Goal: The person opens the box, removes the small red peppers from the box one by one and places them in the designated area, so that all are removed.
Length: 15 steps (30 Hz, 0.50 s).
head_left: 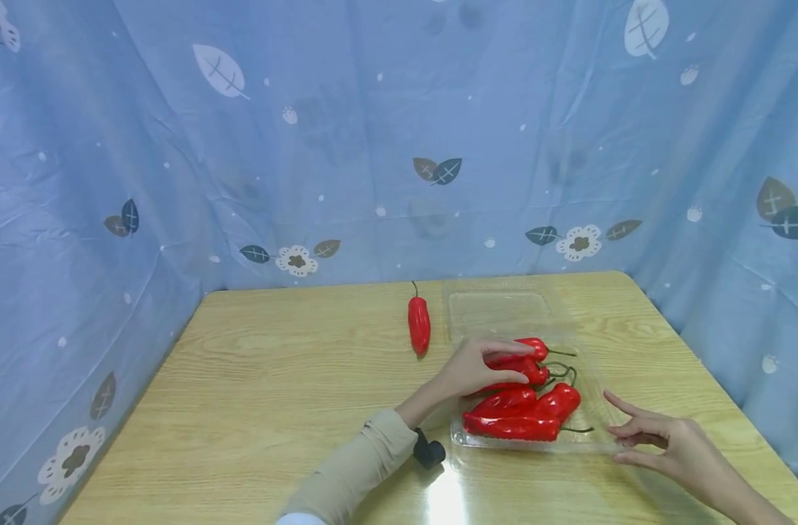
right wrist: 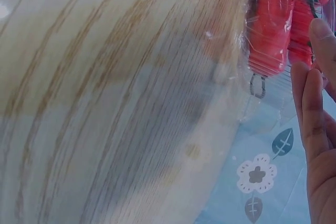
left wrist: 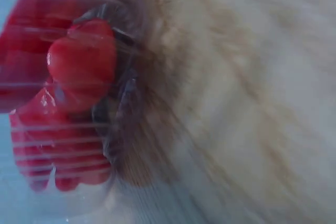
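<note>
Several shiny red chili peppers (head_left: 513, 429) with green stems lie in a clear plastic box (head_left: 467, 441), whose hinged lid (head_left: 493, 310) is folded back behind it. My left hand (head_left: 480, 368) reaches in from the left side. Its thumb and fingers curve round one red pepper (head_left: 530, 368) at the upper part of the pile. At the box's near right corner is my right hand (head_left: 674, 445), its fingers fairly straight and their tips at the rim. Peppers show through the ribbed wall in the left wrist view, where the left hand is hidden.
One more red pepper (head_left: 419, 326) lies on the wooden table (head_left: 274, 386), left of the lid, stem pointing to the back. A small black camera (head_left: 429, 448) sits at the left wrist. A blue patterned curtain (head_left: 372, 146) surrounds the table's back and sides.
</note>
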Available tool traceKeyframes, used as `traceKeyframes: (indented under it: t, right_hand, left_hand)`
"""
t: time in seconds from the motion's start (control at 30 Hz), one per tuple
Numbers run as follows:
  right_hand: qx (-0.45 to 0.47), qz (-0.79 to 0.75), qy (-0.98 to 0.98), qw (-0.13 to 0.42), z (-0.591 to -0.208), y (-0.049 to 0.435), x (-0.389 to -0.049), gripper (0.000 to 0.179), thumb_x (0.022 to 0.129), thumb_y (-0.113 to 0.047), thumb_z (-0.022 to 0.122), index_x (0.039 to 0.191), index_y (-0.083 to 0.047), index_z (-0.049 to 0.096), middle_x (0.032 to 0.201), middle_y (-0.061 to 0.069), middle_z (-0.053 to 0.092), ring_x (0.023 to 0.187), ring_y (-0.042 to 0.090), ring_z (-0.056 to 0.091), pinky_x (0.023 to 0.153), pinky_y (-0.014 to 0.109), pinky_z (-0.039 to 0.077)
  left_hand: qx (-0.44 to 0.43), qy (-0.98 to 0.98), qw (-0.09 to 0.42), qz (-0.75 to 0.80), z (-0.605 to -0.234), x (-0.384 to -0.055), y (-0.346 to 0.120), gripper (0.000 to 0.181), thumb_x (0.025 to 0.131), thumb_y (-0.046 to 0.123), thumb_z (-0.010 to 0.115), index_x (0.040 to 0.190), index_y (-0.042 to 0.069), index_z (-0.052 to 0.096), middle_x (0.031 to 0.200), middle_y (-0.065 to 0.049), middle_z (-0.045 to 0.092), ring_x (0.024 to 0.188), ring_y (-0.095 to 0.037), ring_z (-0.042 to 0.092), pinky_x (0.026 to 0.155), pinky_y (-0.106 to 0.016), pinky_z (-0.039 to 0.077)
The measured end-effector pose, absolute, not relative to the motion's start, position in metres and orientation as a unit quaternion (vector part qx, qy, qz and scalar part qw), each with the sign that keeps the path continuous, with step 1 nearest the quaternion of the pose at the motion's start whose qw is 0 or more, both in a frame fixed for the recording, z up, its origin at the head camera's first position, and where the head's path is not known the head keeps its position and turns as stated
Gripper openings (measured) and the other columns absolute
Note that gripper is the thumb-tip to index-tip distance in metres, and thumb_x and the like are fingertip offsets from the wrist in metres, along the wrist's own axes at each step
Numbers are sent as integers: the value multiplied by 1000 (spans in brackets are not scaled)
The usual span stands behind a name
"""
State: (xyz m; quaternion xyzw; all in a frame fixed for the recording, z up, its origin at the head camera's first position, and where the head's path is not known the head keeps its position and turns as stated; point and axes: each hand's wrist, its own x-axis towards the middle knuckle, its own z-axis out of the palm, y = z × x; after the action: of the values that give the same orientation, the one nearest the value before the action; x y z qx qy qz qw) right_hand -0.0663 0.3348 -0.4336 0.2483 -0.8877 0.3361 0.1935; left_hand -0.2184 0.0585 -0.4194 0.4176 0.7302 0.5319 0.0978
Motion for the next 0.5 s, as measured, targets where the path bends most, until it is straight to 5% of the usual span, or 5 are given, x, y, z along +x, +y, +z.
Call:
traceKeyframes:
  t: [0.17,0.4,0.5]
  right_hand:
    - [244,333,-890,193,-435,335,-66,51,55,-2,87,103,-7,73,132,-25,51,84,-14,60,50,9,40]
    - [237,343,-890,183,-436,335,-65,38,56,0,86,90,-12,75,135,-24,48,86,-14,60,54,7,43]
    - [237,338,-891,189,-435,335,-66,44,55,0,87,96,-11,75,134,-23,50,86,-14,60,58,7,45]
  left_hand:
    - [406,759,92,501,-424,-226,74,45,83,15,75,127,18,65,120,9,65,112,5,55,89,-11,44]
    - [437,800,52,408,-424,-234,88,42,88,22,71,129,17,63,124,7,64,117,2,52,95,-10,39]
    - [449,810,32,377,-423,-237,91,40,89,23,69,127,14,64,124,5,64,118,1,52,96,-10,37]
